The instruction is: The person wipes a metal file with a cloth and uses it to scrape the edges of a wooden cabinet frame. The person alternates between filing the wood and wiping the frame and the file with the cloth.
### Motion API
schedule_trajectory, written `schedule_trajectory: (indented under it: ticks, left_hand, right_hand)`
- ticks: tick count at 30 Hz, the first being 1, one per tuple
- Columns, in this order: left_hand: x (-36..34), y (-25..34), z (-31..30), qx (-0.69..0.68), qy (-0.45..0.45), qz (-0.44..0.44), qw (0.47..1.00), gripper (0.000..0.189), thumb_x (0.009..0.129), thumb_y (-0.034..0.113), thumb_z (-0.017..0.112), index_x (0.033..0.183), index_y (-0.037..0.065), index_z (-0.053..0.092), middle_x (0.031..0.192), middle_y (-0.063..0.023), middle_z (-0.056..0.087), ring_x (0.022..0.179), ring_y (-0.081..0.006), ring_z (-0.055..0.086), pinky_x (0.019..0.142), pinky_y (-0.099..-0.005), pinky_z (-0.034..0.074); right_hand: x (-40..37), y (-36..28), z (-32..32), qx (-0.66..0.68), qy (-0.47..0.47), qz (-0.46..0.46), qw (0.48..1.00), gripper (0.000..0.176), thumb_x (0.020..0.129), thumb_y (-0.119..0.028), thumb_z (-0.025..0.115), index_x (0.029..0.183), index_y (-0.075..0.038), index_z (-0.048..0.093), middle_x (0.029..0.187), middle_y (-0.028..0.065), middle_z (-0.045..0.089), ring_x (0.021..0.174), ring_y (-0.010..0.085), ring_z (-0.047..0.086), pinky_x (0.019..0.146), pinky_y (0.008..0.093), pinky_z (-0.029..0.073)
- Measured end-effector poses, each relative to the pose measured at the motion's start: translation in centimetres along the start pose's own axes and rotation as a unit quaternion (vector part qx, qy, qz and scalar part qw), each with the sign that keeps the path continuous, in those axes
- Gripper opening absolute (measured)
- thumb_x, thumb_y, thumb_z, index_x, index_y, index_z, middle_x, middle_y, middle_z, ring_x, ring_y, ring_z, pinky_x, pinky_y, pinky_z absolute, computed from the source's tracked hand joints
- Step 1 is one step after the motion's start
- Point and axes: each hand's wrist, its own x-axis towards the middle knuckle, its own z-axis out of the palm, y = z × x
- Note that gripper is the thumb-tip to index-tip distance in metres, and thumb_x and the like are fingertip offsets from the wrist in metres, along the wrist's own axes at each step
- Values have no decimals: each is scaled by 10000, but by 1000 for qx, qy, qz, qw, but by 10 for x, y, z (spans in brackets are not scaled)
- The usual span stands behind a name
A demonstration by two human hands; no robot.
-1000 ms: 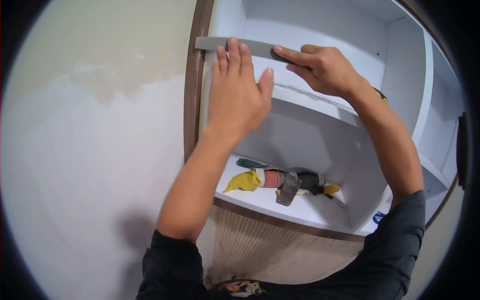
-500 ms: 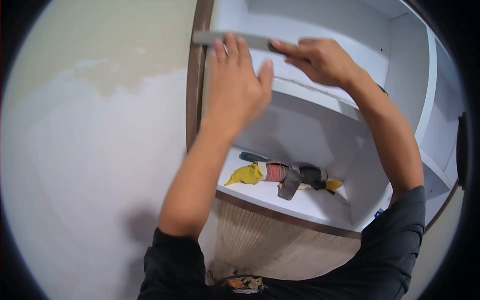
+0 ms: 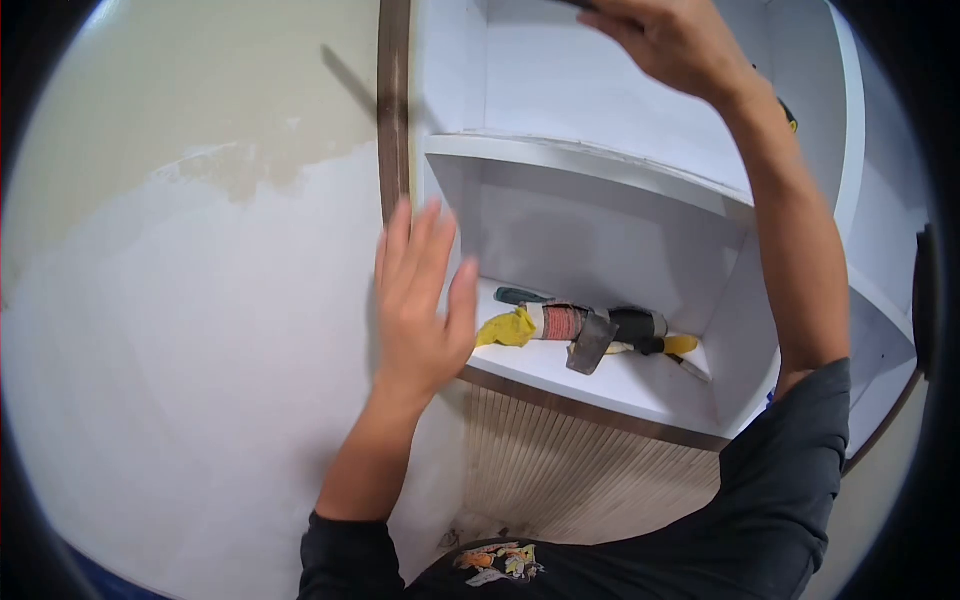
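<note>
My right hand [image 3: 665, 40] is closed round the dark handle of a flat file [image 3: 572, 3] at the top edge of the view; the file's blade is out of frame. Slightly blurred, my left hand [image 3: 420, 300] is open with its fingers stretched upward and holds nothing. It overlaps the lower part of the brown edge strip [image 3: 394, 110], where the wall meets the white shelf unit [image 3: 590, 160]. A thin shadow of the file falls on the wall beside the strip.
On the lower shelf lie a power tool [image 3: 635, 325] with a black and red body, a yellow cloth [image 3: 508, 328] and a teal-handled tool [image 3: 520, 296]. The partly patched wall [image 3: 190, 330] fills the left. Ribbed panelling [image 3: 560, 460] lies below the unit.
My left hand has come off the file blade and dropped down along the brown strip. My right hand has lifted the file up and away from the strip.
</note>
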Motion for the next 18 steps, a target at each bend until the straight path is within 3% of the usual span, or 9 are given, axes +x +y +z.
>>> schedule_trajectory:
  ticks: [1,4,7,11,13,16,17,18]
  left_hand:
    - [-31,0,-9,-24,-29,-34,999,400,924,79,657,1295,-65,623,1359,-248,613,1331,-471,507,1130,-531,364]
    - [-114,1,-26,-112,-133,-206,963,299,932,66,651,1214,-26,690,1252,-225,684,1220,-381,627,1052,-446,468]
    - [-184,5,-49,-170,-246,-340,891,251,960,122,647,1148,-30,717,1132,-218,732,1080,-334,711,959,-379,535]
    - [-288,11,-84,-192,-362,-458,789,314,966,242,672,1147,-10,720,1086,-213,743,1032,-293,729,910,-345,545]
    - [-331,14,-102,-137,-472,-483,725,336,981,270,664,1162,-6,723,1082,-145,767,1011,-186,713,910,-329,538]
    - [-445,11,-123,-123,-532,-516,660,322,975,288,653,1099,2,735,993,-177,763,925,-226,730,845,-351,552]
    - [-480,13,-134,-115,-535,-540,639,309,972,283,651,1075,5,737,970,-192,756,909,-252,731,839,-367,552]
    - [-508,17,-145,-126,-526,-523,659,287,957,295,627,999,29,724,895,-208,713,842,-322,704,786,-414,542]
  right_hand:
    - [6,-4,-11,22,-10,33,999,436,947,-180,706,1378,-199,643,816,80,723,593,167,622,539,344,547]
    - [18,-6,-23,159,98,120,975,420,989,-204,671,1404,-176,613,797,58,708,558,104,562,491,276,498]
    - [38,-10,-54,343,194,192,899,465,1007,-243,657,1443,-116,561,758,40,674,520,56,510,441,212,440]
    - [40,-40,-89,417,294,264,819,467,1014,-282,648,1347,37,569,766,48,648,493,29,482,411,176,408]
    - [41,-38,-77,444,404,266,754,439,1016,-290,644,1274,60,580,798,65,648,489,33,490,402,179,406]
    - [33,-90,-65,405,475,258,737,321,1069,-268,530,1147,42,565,956,146,666,631,110,605,548,245,521]
    - [37,-88,-59,369,498,311,721,316,1079,-262,503,1158,39,562,985,157,667,681,132,629,603,267,544]
    - [31,-81,-49,375,490,313,722,318,1087,-263,481,1159,35,563,992,159,669,728,153,647,644,282,555]
